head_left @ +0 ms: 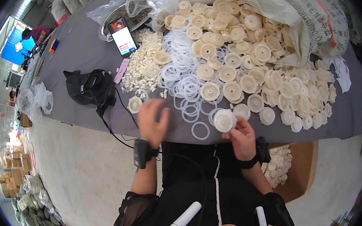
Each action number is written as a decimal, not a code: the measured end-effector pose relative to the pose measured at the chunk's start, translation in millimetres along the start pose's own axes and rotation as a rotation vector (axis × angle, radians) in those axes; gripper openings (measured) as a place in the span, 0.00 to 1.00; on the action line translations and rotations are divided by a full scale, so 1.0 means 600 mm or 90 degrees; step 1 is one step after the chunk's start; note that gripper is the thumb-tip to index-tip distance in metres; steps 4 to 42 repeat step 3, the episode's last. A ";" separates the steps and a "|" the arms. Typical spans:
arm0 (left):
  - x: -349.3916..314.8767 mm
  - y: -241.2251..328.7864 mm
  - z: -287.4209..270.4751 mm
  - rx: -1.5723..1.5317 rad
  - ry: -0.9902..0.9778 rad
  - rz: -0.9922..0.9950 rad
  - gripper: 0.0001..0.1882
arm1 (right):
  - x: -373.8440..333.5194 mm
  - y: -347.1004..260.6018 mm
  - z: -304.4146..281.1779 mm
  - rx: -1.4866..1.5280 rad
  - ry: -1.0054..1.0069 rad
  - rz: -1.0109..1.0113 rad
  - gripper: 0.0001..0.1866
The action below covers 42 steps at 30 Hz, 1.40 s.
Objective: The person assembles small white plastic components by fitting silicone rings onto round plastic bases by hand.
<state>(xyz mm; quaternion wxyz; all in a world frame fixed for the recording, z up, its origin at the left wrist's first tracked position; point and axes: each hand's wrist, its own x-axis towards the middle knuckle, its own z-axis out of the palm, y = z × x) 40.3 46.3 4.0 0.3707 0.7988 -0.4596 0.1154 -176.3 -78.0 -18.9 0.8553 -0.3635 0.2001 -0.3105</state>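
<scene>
My right hand [242,138] grips a white round plastic cap [224,120] by its edge, just over the table's near edge. My left hand [152,120] hovers left of it, thumb apart from the fingers, and nothing shows in it. Beyond my left hand lies a heap of small cream plugs [140,65]. One cream disc [135,104] rests by that hand. Clear rubber-like rings [184,80] are piled in the middle, with a single ring [200,130] near the edge. Many cream round discs [244,47] form a large heap on the right.
A phone [122,37] stands at the back beside a clear plastic bag [152,1]. A black cap-like bundle [88,86] with a cable lies on the left. A woven sack [306,20] sits at the far right. Below the table, a cardboard box [304,166] holds cream parts. Another person [38,34] is far left.
</scene>
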 end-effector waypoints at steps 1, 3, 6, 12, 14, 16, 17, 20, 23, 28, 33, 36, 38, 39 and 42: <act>0.004 -0.026 -0.004 0.102 0.001 -0.066 0.15 | -0.003 -0.012 -0.009 -0.002 0.015 -0.011 0.17; -0.005 -0.087 -0.021 0.246 -0.053 -0.140 0.21 | -0.011 -0.051 -0.020 -0.144 0.100 -0.087 0.18; -0.005 -0.087 -0.021 0.246 -0.053 -0.140 0.21 | -0.011 -0.051 -0.020 -0.144 0.100 -0.087 0.18; -0.005 -0.087 -0.021 0.246 -0.053 -0.140 0.21 | -0.011 -0.051 -0.020 -0.144 0.100 -0.087 0.18; -0.005 -0.087 -0.021 0.246 -0.053 -0.140 0.21 | -0.011 -0.051 -0.020 -0.144 0.100 -0.087 0.18; -0.005 -0.087 -0.021 0.246 -0.053 -0.140 0.21 | -0.011 -0.051 -0.020 -0.144 0.100 -0.087 0.18; -0.005 -0.087 -0.021 0.246 -0.053 -0.140 0.21 | -0.011 -0.051 -0.020 -0.144 0.100 -0.087 0.18; -0.005 -0.087 -0.021 0.246 -0.053 -0.140 0.21 | -0.011 -0.051 -0.020 -0.144 0.100 -0.087 0.18; -0.005 -0.087 -0.021 0.246 -0.053 -0.140 0.21 | -0.011 -0.051 -0.020 -0.144 0.100 -0.087 0.18; -0.005 -0.087 -0.021 0.246 -0.053 -0.140 0.21 | -0.011 -0.051 -0.020 -0.144 0.100 -0.087 0.18; -0.005 -0.087 -0.021 0.246 -0.053 -0.140 0.21 | -0.011 -0.051 -0.020 -0.144 0.100 -0.087 0.18; -0.005 -0.087 -0.021 0.246 -0.053 -0.140 0.21 | -0.011 -0.051 -0.020 -0.144 0.100 -0.087 0.18; -0.005 -0.087 -0.021 0.246 -0.053 -0.140 0.21 | -0.011 -0.051 -0.020 -0.144 0.100 -0.087 0.18; -0.005 -0.087 -0.021 0.246 -0.053 -0.140 0.21 | -0.011 -0.051 -0.020 -0.144 0.100 -0.087 0.18; -0.005 -0.087 -0.021 0.246 -0.053 -0.140 0.21 | -0.011 -0.051 -0.020 -0.144 0.100 -0.087 0.18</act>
